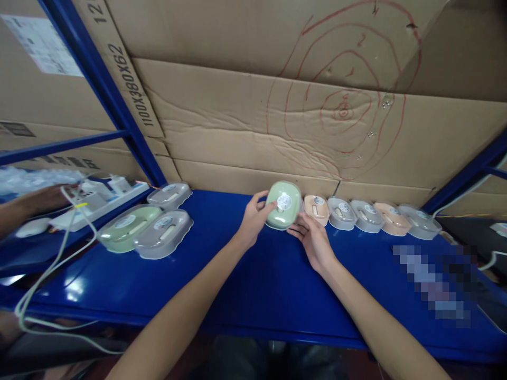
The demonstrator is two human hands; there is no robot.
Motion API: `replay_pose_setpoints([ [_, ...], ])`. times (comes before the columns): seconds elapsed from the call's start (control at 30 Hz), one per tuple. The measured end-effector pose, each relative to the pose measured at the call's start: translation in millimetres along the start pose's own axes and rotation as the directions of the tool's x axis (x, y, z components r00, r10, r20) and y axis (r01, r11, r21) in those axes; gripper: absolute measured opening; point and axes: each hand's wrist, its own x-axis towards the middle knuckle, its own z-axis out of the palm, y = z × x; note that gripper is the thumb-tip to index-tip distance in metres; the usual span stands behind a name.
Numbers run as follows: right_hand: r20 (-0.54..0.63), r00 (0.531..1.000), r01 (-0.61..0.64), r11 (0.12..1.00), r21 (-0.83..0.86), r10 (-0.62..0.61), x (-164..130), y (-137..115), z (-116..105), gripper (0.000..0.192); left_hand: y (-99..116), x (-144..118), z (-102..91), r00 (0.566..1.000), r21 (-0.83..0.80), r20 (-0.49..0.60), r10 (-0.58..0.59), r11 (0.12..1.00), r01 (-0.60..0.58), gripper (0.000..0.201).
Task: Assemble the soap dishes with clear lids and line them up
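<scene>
Between my hands a green lidded box point(283, 211) with a round label is held tilted, its lid facing me. My left hand point(255, 216) grips its left side, thumb on the lid. At the lower right edge, my right hand point(312, 240) supports it with curled fingers. To the right, a row of similar boxes lines the cardboard: an orange box point(318, 215), a grey box point(341, 217), another grey box point(368, 219), a second orange box point(392, 221) and a last grey box point(420, 226).
Left on the blue table point(222, 285) sit a green box point(127, 232) and two grey ones. A power strip point(99, 208) and white cables point(59, 258) lie farther left, with another person's arm point(35, 208) there. A cardboard wall point(237, 116) and blue posts point(134, 142) stand behind.
</scene>
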Motion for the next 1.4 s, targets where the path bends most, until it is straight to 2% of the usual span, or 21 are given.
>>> replay_pose_setpoints([
  [0.13, -0.065, 0.997, 0.03, 0.999, -0.038, -0.033, 1.7, 3.3, -4.3, 0.032, -9.1, 24.3, -24.6, 0.969, 0.069, -0.247, 0.026, 0.998, -0.009, 0.066],
  [0.23, -0.106, 0.993, 0.037, 0.998, -0.052, -0.043, 2.2, 3.4, -6.1, 0.027, -21.2, 38.6, -43.5, 0.951, 0.261, -0.308, 0.009, 0.962, 0.076, 0.062],
  [0.33, -0.119, 0.992, 0.039, 0.998, -0.052, -0.045, 1.9, 2.8, -5.3, 0.027, -30.6, 46.4, -55.5, 0.949, 0.501, -0.313, 0.025, 0.854, 0.143, 0.055],
  [0.53, -0.115, 0.992, 0.053, 0.998, -0.047, -0.058, 1.5, 1.8, -4.1, 0.027, -19.4, 45.2, -58.0, 0.975, 0.794, -0.217, 0.05, 0.59, 0.147, 0.048],
  [0.63, -0.105, 0.993, 0.047, 0.998, -0.049, -0.052, 1.8, 2.1, -4.6, 0.029, -12.6, 39.3, -54.3, 0.985, 0.892, -0.164, 0.044, 0.433, 0.13, 0.045],
  [0.7, -0.097, 0.994, 0.044, 0.997, -0.057, -0.05, 1.9, 2.2, -4.6, 0.03, -11.1, 35.4, -52.3, 0.988, 0.923, -0.149, 0.051, 0.365, 0.12, 0.046],
  [0.77, -0.093, 0.995, 0.041, 0.997, -0.057, -0.047, 1.7, 2.1, -4.4, 0.03, -9.9, 32.6, -51.3, 0.985, 0.928, -0.152, 0.078, 0.354, 0.115, 0.049],
  [0.87, -0.099, 0.994, 0.038, 0.998, -0.048, -0.043, 1.8, 1.7, -4.6, 0.029, -5.8, 30.8, -51.0, 0.976, 0.915, -0.159, 0.146, 0.392, 0.09, 0.048],
  [0.97, -0.092, 0.994, 0.051, 0.997, -0.056, -0.056, 2.4, 1.8, -5.5, 0.029, -1.2, 29.2, -49.9, 0.983, 0.923, -0.053, 0.175, 0.385, -0.019, 0.035],
  [1.07, -0.091, 0.994, 0.06, 0.996, -0.062, -0.065, 2.9, 1.9, -5.7, 0.029, -2.1, 25.2, -46.0, 0.985, 0.939, 0.093, 0.144, 0.317, -0.135, 0.033],
  [1.13, -0.099, 0.993, 0.057, 0.997, -0.054, -0.062, 2.9, 1.5, -5.0, 0.028, -5.7, 21.3, -42.3, 0.977, 0.947, 0.149, 0.15, 0.264, -0.184, 0.038],
  [1.27, -0.115, 0.992, 0.042, 0.999, -0.03, -0.045, 1.8, -0.4, -2.5, 0.025, -11.0, 13.3, -34.9, 0.963, 0.961, 0.214, 0.163, 0.141, -0.238, 0.046],
  [1.4, -0.118, 0.992, 0.039, 0.999, -0.032, -0.043, 0.7, -1.5, -1.1, 0.025, -9.1, 8.8, -30.2, 0.964, 0.971, 0.226, 0.137, 0.041, -0.234, 0.048],
])
